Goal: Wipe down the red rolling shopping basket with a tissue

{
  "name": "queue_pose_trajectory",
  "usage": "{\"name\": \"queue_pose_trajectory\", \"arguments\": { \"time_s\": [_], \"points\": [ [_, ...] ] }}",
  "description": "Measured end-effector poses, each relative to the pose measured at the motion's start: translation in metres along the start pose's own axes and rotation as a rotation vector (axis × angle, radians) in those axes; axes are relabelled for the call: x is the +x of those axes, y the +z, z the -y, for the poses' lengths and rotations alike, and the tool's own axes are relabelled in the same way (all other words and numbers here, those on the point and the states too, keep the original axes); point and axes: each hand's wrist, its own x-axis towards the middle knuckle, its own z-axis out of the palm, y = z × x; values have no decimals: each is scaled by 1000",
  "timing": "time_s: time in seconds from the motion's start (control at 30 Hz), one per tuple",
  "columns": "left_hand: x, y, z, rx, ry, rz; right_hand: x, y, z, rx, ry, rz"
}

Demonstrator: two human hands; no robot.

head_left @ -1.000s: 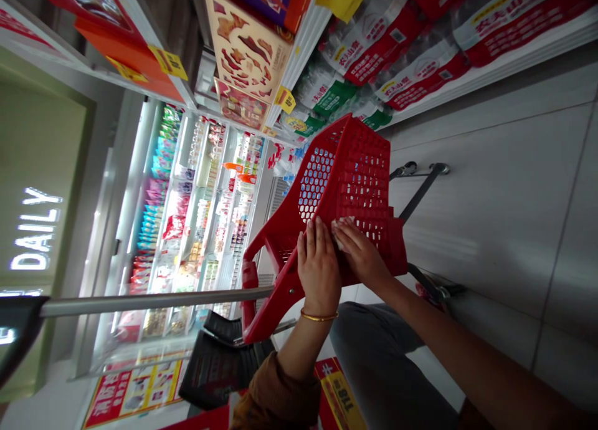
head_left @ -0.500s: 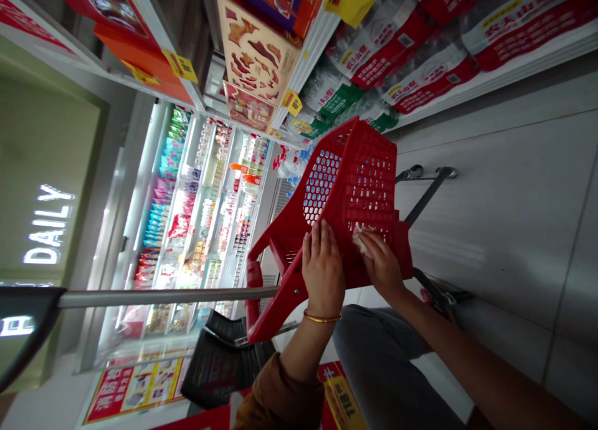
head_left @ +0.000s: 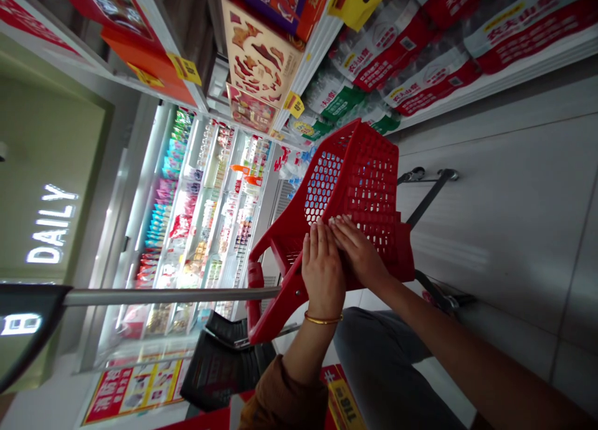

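A red plastic shopping cart [head_left: 374, 162] with perforated walls takes up the middle of the view, which is turned sideways. My left hand [head_left: 323, 265], a gold bangle at its wrist, rests flat on the cart's side near the rim, fingers straight and together; its thumb is hidden. Right beside it, my right hand [head_left: 359, 250] presses against the same red panel with bent fingers. A scrap of white crumpled tissue [head_left: 332, 220] barely shows at the right fingertips; the rest is covered by the hand.
Packs of bottled water [head_left: 425, 75] line the lower shelf, with boxed goods [head_left: 261, 56] above. A lit refrigerated display [head_left: 196, 218] stands beyond. A metal pole [head_left: 172, 297] crosses the left side. Grey floor tiles [head_left: 504, 212] lie beside the cart's wheels.
My right hand has slid left and slightly up along the cart panel, up against my left hand. The tissue, plainly visible before, is now mostly covered. My left hand stays put.
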Motion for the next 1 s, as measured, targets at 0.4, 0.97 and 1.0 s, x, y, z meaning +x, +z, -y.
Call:
{"name": "queue_pose_trajectory", "arguments": {
  "time_s": [0.4, 0.97, 1.0],
  "points": [
    [10, 2, -5, 26, -29, -15, -43, -12, -28, -75, 119, -90],
    [29, 13, -21, -41, -191, -111, -49, -14, -13, -30, 178, -166],
    [27, 13, -21, -44, -191, -118, -48, -14, -10, -22, 169, -167]
  ]
}}
